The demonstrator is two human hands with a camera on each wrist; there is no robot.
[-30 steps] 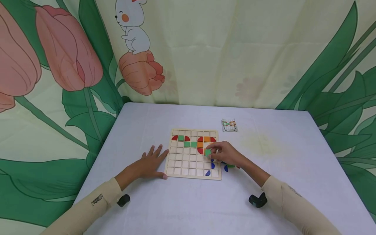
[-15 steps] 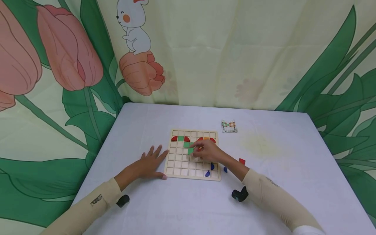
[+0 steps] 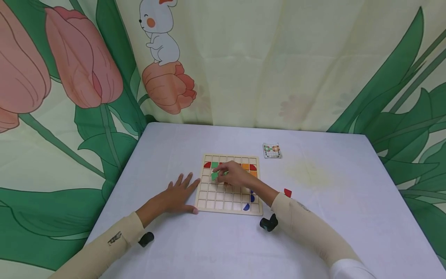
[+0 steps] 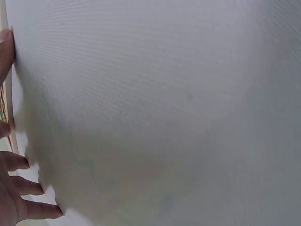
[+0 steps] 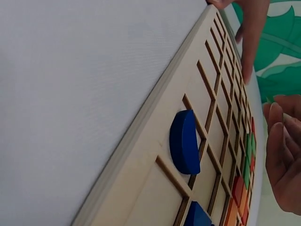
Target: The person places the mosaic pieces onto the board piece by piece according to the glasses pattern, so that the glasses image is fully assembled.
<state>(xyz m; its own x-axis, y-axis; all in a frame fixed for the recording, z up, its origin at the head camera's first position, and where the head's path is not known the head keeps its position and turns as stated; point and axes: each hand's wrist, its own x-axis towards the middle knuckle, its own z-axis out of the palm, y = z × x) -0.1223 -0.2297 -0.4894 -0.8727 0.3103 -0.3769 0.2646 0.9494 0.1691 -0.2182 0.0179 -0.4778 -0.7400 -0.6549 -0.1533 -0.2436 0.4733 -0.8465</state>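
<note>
So we've got a green tile (image 3: pixel 214 176) pinched at the tips of the right hand (image 3: pixel 231 174), poking out to the left of its fingers, and the right wrist view puts it up off the board. Those fingers are curled in, gripping just that tile. The wooden grid board (image 3: pixel 212 204) is right below them. Just past the fingers we can see a red curved piece (image 3: pixel 207 165) and a green square (image 3: pixel 215 165) in its slots, and off to their right an orange square (image 3: pixel 245 166) plus a red corner piece (image 3: pixel 253 167). The hand blocks some others, so we can't list them all. Nearer us and right of those fingers, a blue half-circle (image 3: pixel 246 207) lies skewed, with another just behind it. The left hand (image 3: pixel 177 197) has its fingers spread wide, holding nothing, thumb and one fingertip at the board's left edge. Right of the right-hand fingers, a red block (image 3: pixel 287 193) sits on the counter (image 3: pixel 195 248); a small picture card (image 3: pixel 272 150) lies beyond them.
</note>
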